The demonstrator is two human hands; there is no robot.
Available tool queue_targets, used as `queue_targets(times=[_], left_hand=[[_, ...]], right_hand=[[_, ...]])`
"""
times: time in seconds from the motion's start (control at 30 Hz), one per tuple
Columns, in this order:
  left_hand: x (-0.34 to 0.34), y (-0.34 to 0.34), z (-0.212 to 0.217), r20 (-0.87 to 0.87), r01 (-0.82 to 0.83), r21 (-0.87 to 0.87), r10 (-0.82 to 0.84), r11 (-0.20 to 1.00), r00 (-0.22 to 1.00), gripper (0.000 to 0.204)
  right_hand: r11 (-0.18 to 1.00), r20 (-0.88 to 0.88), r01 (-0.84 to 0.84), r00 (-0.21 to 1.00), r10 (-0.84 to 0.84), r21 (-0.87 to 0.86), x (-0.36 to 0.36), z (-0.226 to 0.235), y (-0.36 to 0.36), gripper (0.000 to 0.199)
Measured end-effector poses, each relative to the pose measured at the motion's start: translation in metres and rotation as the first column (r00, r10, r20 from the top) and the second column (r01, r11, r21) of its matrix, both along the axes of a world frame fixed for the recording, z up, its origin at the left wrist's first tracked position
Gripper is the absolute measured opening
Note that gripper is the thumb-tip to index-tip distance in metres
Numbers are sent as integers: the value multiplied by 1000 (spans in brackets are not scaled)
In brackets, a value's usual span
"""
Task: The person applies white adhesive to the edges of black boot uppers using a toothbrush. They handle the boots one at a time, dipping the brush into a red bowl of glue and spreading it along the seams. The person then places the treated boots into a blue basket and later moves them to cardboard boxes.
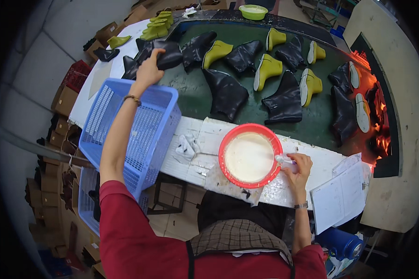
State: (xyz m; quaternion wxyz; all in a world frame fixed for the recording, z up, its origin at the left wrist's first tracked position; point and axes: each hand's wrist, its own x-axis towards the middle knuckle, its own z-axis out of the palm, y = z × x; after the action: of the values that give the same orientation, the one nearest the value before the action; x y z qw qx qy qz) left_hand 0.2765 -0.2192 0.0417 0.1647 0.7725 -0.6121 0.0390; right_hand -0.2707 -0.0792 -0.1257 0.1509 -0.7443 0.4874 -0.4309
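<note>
My left hand (148, 70) reaches far over the blue plastic basket (156, 135) and grips a black boot (166, 56) lying on the dark green belt (191, 93). My right hand (300, 168) rests at the right rim of a red bowl (228, 139) filled with white glue and holds a small brush (282, 159) whose head lies on the rim. Several black boots and yellow-green boots with white soles, such as one (268, 69), are spread over the belt.
A crumpled white rag (186, 146) lies on the white-stained table edge (205, 160). A clipboard with paper sheets (341, 195) hangs at the right. An orange-glowing heater opening (379, 121) sits at the belt's right end. Cardboard boxes (63, 100) stack at the left. A green bowl (253, 11) stands far back.
</note>
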Motion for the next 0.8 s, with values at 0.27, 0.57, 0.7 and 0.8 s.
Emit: queue_targets(times=[0.27, 0.57, 0.7, 0.8], left_hand=[[65, -75, -92, -45, 304, 320, -306, 897, 951, 102], [-76, 21, -15, -170, 537, 3, -529, 843, 831, 53], [-143, 117, 25, -255, 542, -33, -531, 840, 808, 39], [-175, 175, 30, -323, 582, -120, -586, 804, 743, 19]], right_hand=[[957, 57, 286, 957, -283, -46, -27, 16, -13, 29], [916, -488, 282, 780, -393, -287, -44, 35, -71, 25], [891, -647, 147, 638, -418, -430, -31, 56, -57, 17], [812, -612, 42, 635, -472, -582, -18, 80, -38, 14]])
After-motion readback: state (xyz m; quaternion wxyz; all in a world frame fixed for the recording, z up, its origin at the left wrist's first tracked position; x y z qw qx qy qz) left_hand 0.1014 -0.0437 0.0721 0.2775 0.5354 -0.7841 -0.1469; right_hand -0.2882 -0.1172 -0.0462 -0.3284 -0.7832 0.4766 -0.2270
